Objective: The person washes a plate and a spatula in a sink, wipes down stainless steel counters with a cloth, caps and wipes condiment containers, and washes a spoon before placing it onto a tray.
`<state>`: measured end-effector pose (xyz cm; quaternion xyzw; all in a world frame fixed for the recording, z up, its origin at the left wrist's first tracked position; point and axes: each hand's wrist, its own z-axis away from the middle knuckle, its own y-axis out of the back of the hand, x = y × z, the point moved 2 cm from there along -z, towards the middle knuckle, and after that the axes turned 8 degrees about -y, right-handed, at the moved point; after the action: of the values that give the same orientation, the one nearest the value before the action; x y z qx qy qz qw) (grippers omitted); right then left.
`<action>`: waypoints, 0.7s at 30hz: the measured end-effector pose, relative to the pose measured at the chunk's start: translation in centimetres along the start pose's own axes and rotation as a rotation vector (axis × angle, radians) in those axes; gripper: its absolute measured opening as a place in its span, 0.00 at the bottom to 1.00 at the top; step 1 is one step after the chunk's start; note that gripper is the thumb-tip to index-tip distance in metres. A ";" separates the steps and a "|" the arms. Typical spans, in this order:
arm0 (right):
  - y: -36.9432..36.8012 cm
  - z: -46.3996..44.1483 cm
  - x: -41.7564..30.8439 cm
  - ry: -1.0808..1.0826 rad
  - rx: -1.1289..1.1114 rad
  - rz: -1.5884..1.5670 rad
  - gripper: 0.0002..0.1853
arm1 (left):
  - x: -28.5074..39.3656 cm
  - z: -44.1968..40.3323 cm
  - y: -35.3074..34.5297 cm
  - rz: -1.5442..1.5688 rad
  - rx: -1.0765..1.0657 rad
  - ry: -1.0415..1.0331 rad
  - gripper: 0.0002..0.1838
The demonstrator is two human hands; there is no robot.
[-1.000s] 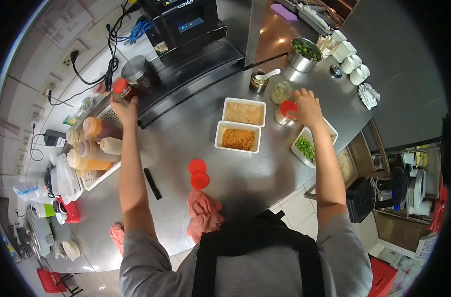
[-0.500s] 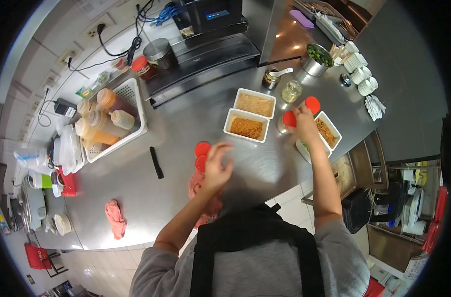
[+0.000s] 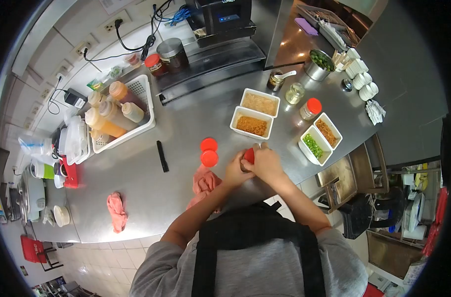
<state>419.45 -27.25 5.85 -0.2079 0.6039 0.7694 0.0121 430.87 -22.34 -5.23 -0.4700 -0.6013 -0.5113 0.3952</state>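
A red-topped jar (image 3: 249,155) is held close to the body, near the front edge of the steel surface (image 3: 181,119), with both hands brought together on it. Its lower part is wrapped by the left hand (image 3: 237,170), while its top is gripped by the right hand (image 3: 267,161); whether the jar is lifted or rested on the surface cannot be told. Just beside the left hand, two red lids (image 3: 209,159) are laid touching each other, with a crumpled pink cloth (image 3: 206,184) below them. Farther left, a black strip (image 3: 162,156) is seen lying alone. Ahead of the hands, a tray of orange crumbs (image 3: 251,134) is set against a tray of pale food (image 3: 262,95). To the right, chopped greens are held in another white tray (image 3: 308,154), and a second red-lidded jar (image 3: 310,109) is stood behind it, near a glass jar (image 3: 295,93).
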 end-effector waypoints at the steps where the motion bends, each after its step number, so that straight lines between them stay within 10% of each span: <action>1: 1.0 -0.3 -0.1 0.074 -0.035 -0.051 0.27 | 0.9 0.0 0.9 -0.066 0.020 -0.070 0.42; 9: 8.2 -3.2 -3.0 0.669 -0.202 -0.280 0.36 | 6.3 -2.4 9.0 -0.088 -0.023 -0.245 0.46; 13: 10.4 -5.9 -4.1 0.520 -0.319 -0.498 0.40 | 7.2 -5.3 11.6 0.074 0.105 -0.173 0.42; 16: 10.7 -7.5 -1.1 0.423 0.050 -0.321 0.38 | 7.1 -9.7 14.0 -0.265 0.295 -0.259 0.40; 21: 10.8 -12.2 11.4 -0.268 0.214 0.072 0.37 | 2.8 -19.4 16.3 -0.440 0.655 -0.315 0.40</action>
<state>409.85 -44.26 9.80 -0.0790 0.6823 0.7216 0.0870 445.88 -40.42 4.57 -0.2525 -0.8711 -0.2870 0.3084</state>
